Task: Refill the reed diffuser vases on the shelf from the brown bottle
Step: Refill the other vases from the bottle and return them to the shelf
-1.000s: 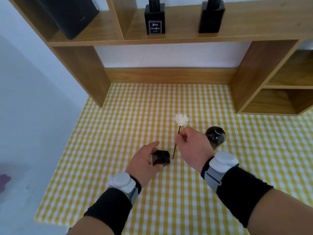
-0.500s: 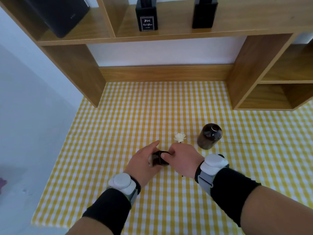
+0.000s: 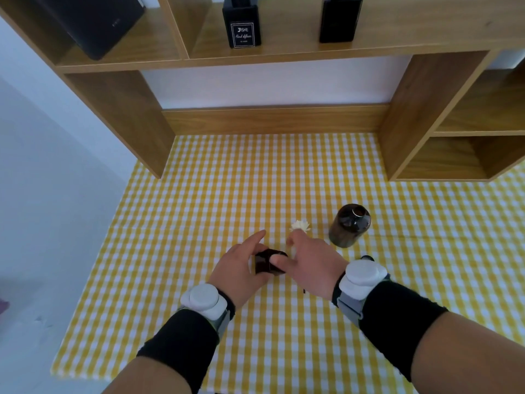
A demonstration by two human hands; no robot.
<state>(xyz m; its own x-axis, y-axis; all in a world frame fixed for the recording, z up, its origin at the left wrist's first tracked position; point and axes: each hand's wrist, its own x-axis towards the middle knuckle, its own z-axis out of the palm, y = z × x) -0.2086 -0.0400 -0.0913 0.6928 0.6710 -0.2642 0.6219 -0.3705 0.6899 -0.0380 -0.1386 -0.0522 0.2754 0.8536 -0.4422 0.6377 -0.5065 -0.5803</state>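
Both hands on the little dark vase (image 3: 265,264) on the checked counter (image 3: 176,251)

The left hand (image 3: 237,270) is wrapped round the vase, index finger sticking out. The right hand (image 3: 311,264) thumbs the vase while clamped on a white flower stick (image 3: 300,225), whose stem is mostly hidden under the palm. The brown bottle (image 3: 350,227) stands just right of them. Up on the shelf (image 3: 284,56), two black vases (image 3: 241,28) are cut off at the top.

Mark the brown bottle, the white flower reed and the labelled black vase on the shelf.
brown bottle (image 3: 350,227): head view, its glass side.
white flower reed (image 3: 300,225): head view, the petals.
labelled black vase (image 3: 242,34): head view, its front label.
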